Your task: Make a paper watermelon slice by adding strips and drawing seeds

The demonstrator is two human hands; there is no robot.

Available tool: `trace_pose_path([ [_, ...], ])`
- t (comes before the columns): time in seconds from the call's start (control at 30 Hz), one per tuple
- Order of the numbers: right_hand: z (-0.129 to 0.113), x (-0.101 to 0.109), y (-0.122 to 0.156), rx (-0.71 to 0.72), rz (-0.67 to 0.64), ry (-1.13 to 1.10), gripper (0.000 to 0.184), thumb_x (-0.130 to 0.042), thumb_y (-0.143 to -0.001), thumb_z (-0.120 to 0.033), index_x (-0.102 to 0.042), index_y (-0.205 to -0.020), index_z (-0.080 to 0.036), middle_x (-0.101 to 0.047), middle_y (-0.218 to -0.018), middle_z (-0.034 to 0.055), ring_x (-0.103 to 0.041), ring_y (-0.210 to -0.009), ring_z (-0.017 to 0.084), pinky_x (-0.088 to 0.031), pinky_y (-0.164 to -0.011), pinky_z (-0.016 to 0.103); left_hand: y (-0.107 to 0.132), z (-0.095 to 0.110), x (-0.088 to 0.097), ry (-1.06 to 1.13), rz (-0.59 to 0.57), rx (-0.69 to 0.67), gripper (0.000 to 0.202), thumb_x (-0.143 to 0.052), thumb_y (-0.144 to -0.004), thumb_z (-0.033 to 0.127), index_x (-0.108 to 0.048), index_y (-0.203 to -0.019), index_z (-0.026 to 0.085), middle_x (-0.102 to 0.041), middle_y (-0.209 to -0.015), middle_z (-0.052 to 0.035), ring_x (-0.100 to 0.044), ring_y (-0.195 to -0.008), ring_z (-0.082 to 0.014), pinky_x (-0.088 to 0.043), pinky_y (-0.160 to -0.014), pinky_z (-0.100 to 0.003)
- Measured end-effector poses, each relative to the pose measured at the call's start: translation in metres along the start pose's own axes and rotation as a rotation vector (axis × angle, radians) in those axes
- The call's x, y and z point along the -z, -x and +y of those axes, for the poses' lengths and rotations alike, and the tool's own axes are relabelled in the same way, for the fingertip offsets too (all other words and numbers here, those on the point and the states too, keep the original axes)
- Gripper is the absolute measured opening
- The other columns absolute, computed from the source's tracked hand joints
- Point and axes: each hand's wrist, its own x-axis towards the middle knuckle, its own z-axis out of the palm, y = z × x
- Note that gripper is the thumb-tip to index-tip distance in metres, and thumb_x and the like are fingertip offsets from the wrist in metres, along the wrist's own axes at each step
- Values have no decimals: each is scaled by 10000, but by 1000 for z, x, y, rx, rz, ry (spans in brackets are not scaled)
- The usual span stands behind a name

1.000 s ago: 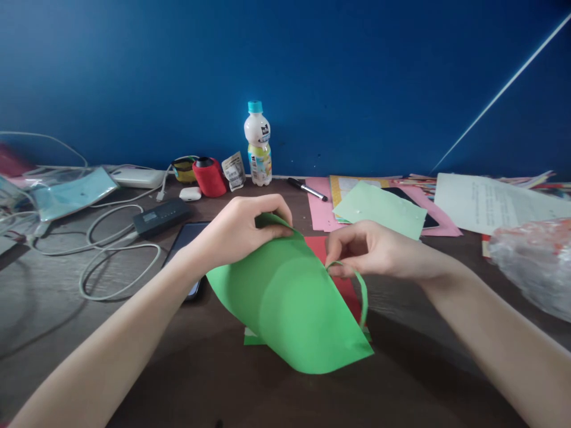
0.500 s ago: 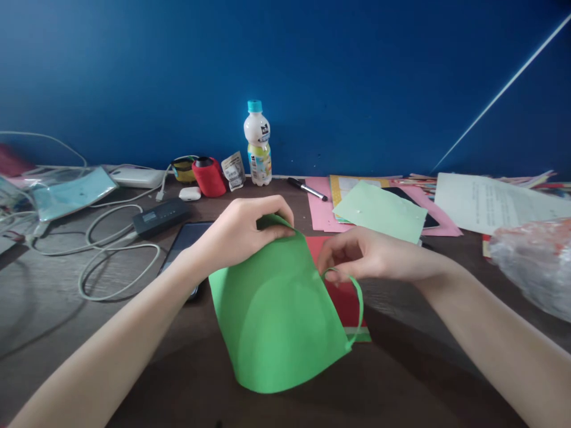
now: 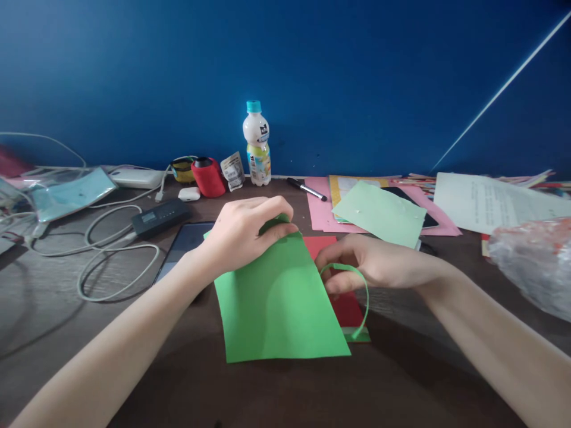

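A sheet of green paper [image 3: 281, 309] slants up from the desk in front of me. My left hand [image 3: 254, 229] is closed on its upper edge, thumb on the near face and fingers behind. At the sheet's right edge, my right hand [image 3: 357, 261] pinches a narrow green paper strip [image 3: 367, 297]. The strip curls out over the thumb, and its lower end hangs apart from the sheet's bottom corner. Whether its upper end joins the sheet is hidden by my fingers. Red paper [image 3: 348, 309] lies beneath, partly covered.
Behind stand a bottle [image 3: 257, 145] and a red pouch [image 3: 208, 178]. A phone [image 3: 181, 244], a black device [image 3: 160, 218] and a looped cable [image 3: 80, 285] lie left. To the right are a marker [image 3: 307, 189], pale green paper [image 3: 379, 214] and clear plastic [image 3: 535, 261].
The strip's lower end has come away from the sheet's bottom right corner. The sheet's lower part has flattened, and my right hand has moved slightly down.
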Motion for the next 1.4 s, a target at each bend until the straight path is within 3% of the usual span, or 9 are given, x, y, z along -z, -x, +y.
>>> trace_pose_path([
  [0.23,1,1,0,-40,60,-67,143,-576,-761,-283,-642,-834,-179,-619,-730,-12,-536,-633,84,-379,-551,186,0,-1,-2,-64,24,-64,150,-488,-814,308,-520,-753,175,-605,-709,19,-554,-639,-103,-393,-597,-210],
  [0.43,4,-1,-1,-25,130,-89,87,-613,-724,-234,-591,-687,-158,-597,-645,-22,-535,-607,84,-391,-573,199,1,-2,-3,-52,30,-34,157,-498,-805,328,-525,-764,179,-601,-704,30,-553,-628,-95,-393,-595,-200],
  [0.67,7,1,1,-18,238,-39,120,-619,-715,-289,-613,-708,-169,-611,-684,-5,-537,-628,102,-398,-584,225,1,-7,-1,-65,44,-24,148,-502,-804,321,-520,-767,179,-600,-697,33,-552,-611,-93,-386,-575,-192],
  [0.87,2,4,2,-19,238,49,189,-611,-716,-351,-621,-750,-166,-630,-745,22,-543,-671,122,-406,-601,238,1,-9,0,-91,68,6,156,-500,-800,337,-519,-763,187,-590,-692,38,-540,-596,-85,-383,-563,-183],
  [1.0,0,3,0,-9,145,120,243,-603,-717,-355,-629,-884,-181,-618,-820,23,-520,-705,128,-386,-602,238,1,-8,1,-79,73,12,147,-502,-800,335,-520,-774,191,-591,-705,33,-539,-601,-85,-390,-578,-188],
  [1.13,5,0,-2,-28,102,66,199,-608,-716,-349,-622,-782,-162,-594,-717,5,-494,-631,105,-357,-561,225,1,-7,1,-68,48,34,160,-492,-802,349,-526,-776,195,-597,-713,26,-546,-610,-94,-397,-587,-200],
  [1.4,10,3,0,-25,212,-6,158,-635,-704,-315,-592,-696,-163,-621,-692,5,-556,-648,116,-413,-608,239,0,-12,6,-106,71,61,148,-512,-785,349,-532,-772,202,-594,-697,26,-526,-580,-96,-385,-577,-208],
])
